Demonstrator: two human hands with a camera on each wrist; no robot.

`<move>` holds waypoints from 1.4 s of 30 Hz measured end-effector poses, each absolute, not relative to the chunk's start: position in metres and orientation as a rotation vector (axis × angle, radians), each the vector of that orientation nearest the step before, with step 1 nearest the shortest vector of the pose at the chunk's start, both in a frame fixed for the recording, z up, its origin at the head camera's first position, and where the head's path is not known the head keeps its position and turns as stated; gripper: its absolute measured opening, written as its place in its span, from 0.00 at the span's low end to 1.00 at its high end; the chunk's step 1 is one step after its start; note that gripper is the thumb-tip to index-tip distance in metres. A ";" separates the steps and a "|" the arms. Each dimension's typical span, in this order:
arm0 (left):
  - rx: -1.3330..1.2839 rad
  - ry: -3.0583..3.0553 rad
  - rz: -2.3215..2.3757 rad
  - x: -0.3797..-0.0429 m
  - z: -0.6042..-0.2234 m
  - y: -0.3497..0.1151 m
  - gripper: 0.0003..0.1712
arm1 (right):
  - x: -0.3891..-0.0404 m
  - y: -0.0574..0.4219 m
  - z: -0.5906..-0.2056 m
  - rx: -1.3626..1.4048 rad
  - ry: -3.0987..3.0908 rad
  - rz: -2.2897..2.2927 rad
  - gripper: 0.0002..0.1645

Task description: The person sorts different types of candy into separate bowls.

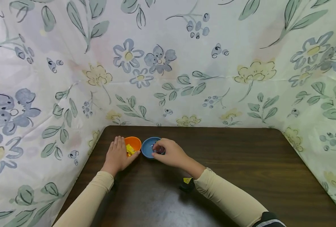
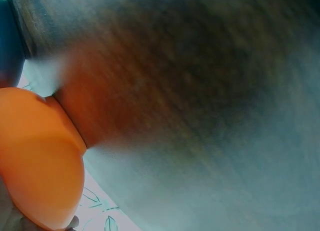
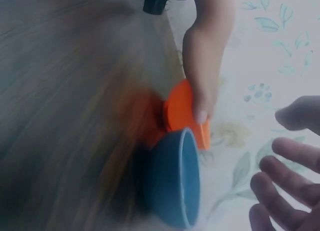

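An orange bowl point(image 1: 136, 141) and a blue bowl point(image 1: 146, 147) stand side by side near the table's far left. Small yellow pieces point(image 1: 130, 149) lie in the orange one. My left hand point(image 1: 117, 156) rests along the orange bowl's left side, fingers straight, thumb point(image 3: 201, 113) touching its rim. Over the blue bowl is my right hand point(image 1: 170, 153), its thumb and index finger bent loosely above dark reddish-purple pieces point(image 1: 161, 150) in the bowl. The right wrist view shows the right fingers point(image 3: 285, 178) spread apart, nothing between them.
The brown wooden table point(image 1: 241, 164) reaches far to the right of the bowls. A floral cloth point(image 1: 185, 63) hangs behind it and along both sides. A black device with a yellow patch point(image 1: 187, 185) sits at my right wrist.
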State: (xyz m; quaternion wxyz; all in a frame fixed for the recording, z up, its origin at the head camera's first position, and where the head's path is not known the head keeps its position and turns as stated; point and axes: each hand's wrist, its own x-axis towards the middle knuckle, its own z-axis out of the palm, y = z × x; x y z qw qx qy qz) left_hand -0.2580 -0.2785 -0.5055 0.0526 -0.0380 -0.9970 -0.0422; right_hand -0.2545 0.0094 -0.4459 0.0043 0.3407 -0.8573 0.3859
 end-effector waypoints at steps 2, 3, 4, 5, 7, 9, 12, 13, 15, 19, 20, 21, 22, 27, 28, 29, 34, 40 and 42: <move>-0.113 -3.034 -0.127 -0.258 -0.506 -0.279 0.67 | -0.250 0.022 -0.446 1.096 -2.694 1.201 0.10; -0.110 -3.039 -0.126 -0.258 -0.506 -0.279 0.67 | -0.247 0.029 -0.446 1.113 -2.708 1.187 0.10; -0.111 -3.042 -0.130 -0.257 -0.507 -0.280 0.67 | -0.245 0.035 -0.448 1.128 -2.731 1.159 0.11; -0.114 -3.044 -0.132 -0.257 -0.507 -0.280 0.67 | -0.242 0.042 -0.449 1.150 -2.753 1.114 0.12; -0.111 -3.051 -0.135 -0.258 -0.508 -0.280 0.68 | -0.238 0.055 -0.454 1.199 -2.801 1.006 0.13; -0.107 -3.052 -0.137 -0.258 -0.508 -0.281 0.68 | -0.233 0.067 -0.458 1.227 -2.844 0.883 0.15; -0.099 -3.052 -0.143 -0.258 -0.508 -0.282 0.68 | -0.225 0.084 -0.466 1.235 -2.903 0.734 0.16; -0.098 -3.051 -0.144 -0.258 -0.508 -0.282 0.68 | -0.222 0.089 -0.468 1.233 -2.921 0.706 0.17; -0.101 -3.052 -0.149 -0.258 -0.508 -0.283 0.69 | -0.217 0.099 -0.473 1.230 -2.954 0.664 0.18; -0.097 -3.064 -0.152 -0.259 -0.508 -0.283 0.69 | -0.210 0.113 -0.483 1.249 -2.992 0.629 0.20; -0.096 -3.066 -0.153 -0.259 -0.508 -0.283 0.69 | -0.208 0.116 -0.485 1.259 -2.994 0.625 0.21; -0.096 -3.068 -0.153 -0.259 -0.509 -0.283 0.69 | -0.207 0.119 -0.487 1.267 -2.992 0.618 0.21; -0.096 -3.069 -0.152 -0.259 -0.508 -0.283 0.69 | -0.205 0.121 -0.489 1.279 -2.986 0.613 0.21; -0.101 -3.066 -0.153 -0.259 -0.508 -0.283 0.69 | -0.199 0.129 -0.497 1.287 -2.943 0.627 0.18; -0.102 -3.065 -0.152 -0.258 -0.508 -0.283 0.69 | -0.198 0.130 -0.498 1.284 -2.938 0.634 0.17; -0.101 -3.065 -0.156 -0.258 -0.508 -0.283 0.69 | -0.197 0.130 -0.499 1.276 -2.935 0.642 0.17; -0.101 -3.063 -0.175 -0.259 -0.509 -0.282 0.68 | -0.193 0.133 -0.501 1.254 -2.940 0.689 0.15; -0.107 -3.061 -0.184 -0.260 -0.510 -0.280 0.68 | -0.193 0.136 -0.502 1.232 -2.949 0.706 0.12; -0.111 -3.059 -0.184 -0.260 -0.509 -0.279 0.68 | -0.194 0.137 -0.502 1.223 -2.955 0.713 0.12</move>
